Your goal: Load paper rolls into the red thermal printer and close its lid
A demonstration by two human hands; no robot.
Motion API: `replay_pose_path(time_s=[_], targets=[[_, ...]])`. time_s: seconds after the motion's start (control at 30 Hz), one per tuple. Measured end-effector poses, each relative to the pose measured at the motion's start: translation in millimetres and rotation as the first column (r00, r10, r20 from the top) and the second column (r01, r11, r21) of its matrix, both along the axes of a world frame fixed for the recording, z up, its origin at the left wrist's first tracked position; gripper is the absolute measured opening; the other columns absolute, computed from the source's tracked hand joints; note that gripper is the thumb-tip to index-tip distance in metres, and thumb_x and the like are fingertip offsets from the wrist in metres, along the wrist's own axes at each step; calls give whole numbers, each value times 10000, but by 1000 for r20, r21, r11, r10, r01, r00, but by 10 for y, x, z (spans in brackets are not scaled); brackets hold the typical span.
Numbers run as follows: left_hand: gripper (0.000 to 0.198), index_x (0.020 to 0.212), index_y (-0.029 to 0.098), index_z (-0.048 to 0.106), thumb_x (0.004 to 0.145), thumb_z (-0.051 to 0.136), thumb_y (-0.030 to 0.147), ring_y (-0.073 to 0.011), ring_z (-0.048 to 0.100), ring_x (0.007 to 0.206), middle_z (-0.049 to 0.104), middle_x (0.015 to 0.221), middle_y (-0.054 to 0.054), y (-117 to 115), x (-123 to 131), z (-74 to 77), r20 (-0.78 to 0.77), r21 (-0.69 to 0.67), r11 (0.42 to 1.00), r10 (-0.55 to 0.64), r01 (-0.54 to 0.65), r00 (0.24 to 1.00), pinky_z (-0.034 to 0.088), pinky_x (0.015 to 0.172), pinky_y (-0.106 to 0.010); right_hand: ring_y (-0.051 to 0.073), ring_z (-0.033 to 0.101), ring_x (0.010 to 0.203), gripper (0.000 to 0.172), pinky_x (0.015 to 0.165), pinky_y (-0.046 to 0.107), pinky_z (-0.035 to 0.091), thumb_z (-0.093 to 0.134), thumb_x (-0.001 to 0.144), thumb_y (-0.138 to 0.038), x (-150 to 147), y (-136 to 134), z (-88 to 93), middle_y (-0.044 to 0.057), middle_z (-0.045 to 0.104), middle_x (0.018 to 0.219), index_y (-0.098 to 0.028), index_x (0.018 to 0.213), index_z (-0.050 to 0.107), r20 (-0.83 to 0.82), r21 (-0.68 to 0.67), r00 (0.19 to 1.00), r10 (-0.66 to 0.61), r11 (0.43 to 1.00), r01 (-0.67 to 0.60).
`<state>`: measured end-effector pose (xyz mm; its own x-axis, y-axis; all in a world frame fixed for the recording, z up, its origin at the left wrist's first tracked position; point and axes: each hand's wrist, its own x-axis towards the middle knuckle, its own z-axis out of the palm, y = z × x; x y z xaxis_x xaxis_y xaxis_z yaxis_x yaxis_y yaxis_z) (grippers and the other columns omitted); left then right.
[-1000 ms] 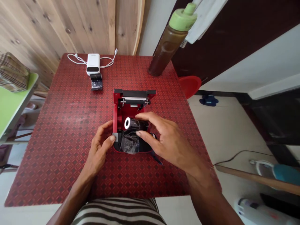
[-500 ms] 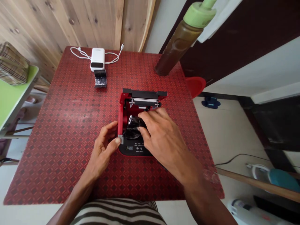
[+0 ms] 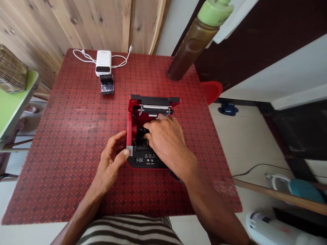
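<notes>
A small red printer (image 3: 130,131) with its lid open sits in the middle of the red patterned table (image 3: 76,136). My right hand (image 3: 165,141) reaches into its open bay, fingers curled over a black-wrapped roll (image 3: 141,135) that lies down inside; most of the roll is hidden by the hand. My left hand (image 3: 112,161) rests against the printer's left front corner, thumb on a grey tab and fingers apart, holding nothing. The printer's black control panel (image 3: 148,161) shows below my right hand.
At the far left of the table lie a white power bank (image 3: 103,63) with a white cable (image 3: 81,56) and a small black wrapped piece (image 3: 107,84). A brown bottle (image 3: 190,44) with a green cap stands at the back right. A green table (image 3: 10,105) is at left.
My right hand has moved the roll from above the printer's front down into the bay. The left hand has kept its place at the printer's corner.
</notes>
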<state>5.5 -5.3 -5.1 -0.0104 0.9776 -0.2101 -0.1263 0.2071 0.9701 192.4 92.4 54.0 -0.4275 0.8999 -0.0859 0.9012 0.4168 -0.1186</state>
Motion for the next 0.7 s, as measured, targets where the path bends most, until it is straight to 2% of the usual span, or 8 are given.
replay_pose_path(time_s=[0.1, 0.23, 0.33, 0.43, 0.5, 0.57, 0.63, 0.7], targets=[[616, 1549, 253, 664, 1040, 783, 579, -374, 691, 1461, 730, 1580, -135, 3, -2, 1, 8, 3, 1000, 4, -4, 1000, 583, 1196, -573, 392, 771, 1094, 201, 937, 521, 546, 726, 1003, -81, -27, -5, -15, 149, 878, 946, -196, 891, 848, 12, 6, 1000, 1, 1000, -1], [599, 1538, 249, 672, 1044, 781, 570, -367, 701, 1450, 732, 1580, -136, 7, -4, 5, 5, 4, 1000, 2, -2, 1000, 564, 1227, -584, 360, 767, 1229, 273, 1035, 532, 581, 649, 1047, -24, 119, -105, 28, 130, 887, 1226, -189, 1126, 851, -202, 43, 978, 43, 998, -35], [600, 1540, 253, 673, 1044, 781, 572, -374, 709, 1440, 740, 1569, -138, 10, -5, 4, 1, 4, 1000, -3, 3, 1000, 589, 1189, -575, 289, 781, 1215, 361, 1041, 482, 620, 574, 1098, -16, 320, -228, 105, 81, 879, 1302, -222, 1222, 843, -397, 26, 908, 135, 990, -135], [603, 1539, 263, 678, 1037, 786, 577, -382, 714, 1433, 754, 1550, -130, -3, -7, 0, 0, -1, 1000, 7, -7, 1000, 610, 1151, -560, 275, 771, 1255, 276, 1074, 482, 640, 671, 1114, -107, 454, -327, 153, 76, 877, 1315, -197, 1328, 819, -514, 24, 836, 193, 977, -211], [586, 1522, 266, 694, 1032, 792, 571, -379, 719, 1421, 757, 1547, -124, -18, -11, 4, -11, -3, 1000, 14, -14, 1000, 601, 1166, -563, 279, 771, 1239, 216, 1074, 485, 649, 752, 1091, -148, 470, -353, 150, 79, 885, 1283, -186, 1287, 833, -556, 42, 802, 216, 972, -232], [560, 1508, 263, 707, 1044, 774, 570, -376, 712, 1428, 755, 1549, -123, -19, -21, 25, -25, -12, 1000, 22, -22, 999, 566, 1215, -587, 261, 784, 1142, 129, 1024, 449, 663, 753, 1088, -132, 446, -349, 130, 71, 898, 1176, -189, 1133, 860, -600, 71, 760, 250, 963, -260], [551, 1497, 260, 714, 1049, 762, 579, -379, 708, 1431, 760, 1536, -130, 33, -36, 73, -61, 1, 999, 42, -42, 997, 540, 1243, -617, 241, 785, 1036, 168, 967, 411, 666, 724, 1096, -107, 414, -340, 106, 75, 893, 1075, -172, 1010, 853, -637, 114, 720, 274, 958, -264], [568, 1486, 269, 718, 1029, 784, 599, -387, 713, 1419, 763, 1525, -135, 169, -51, 152, -133, 73, 995, 77, -68, 988, 550, 1225, -632, 230, 775, 986, 169, 936, 389, 660, 720, 1094, -96, 395, -348, 84, 85, 877, 1038, -147, 995, 846, -659, 166, 699, 279, 960, -227]])
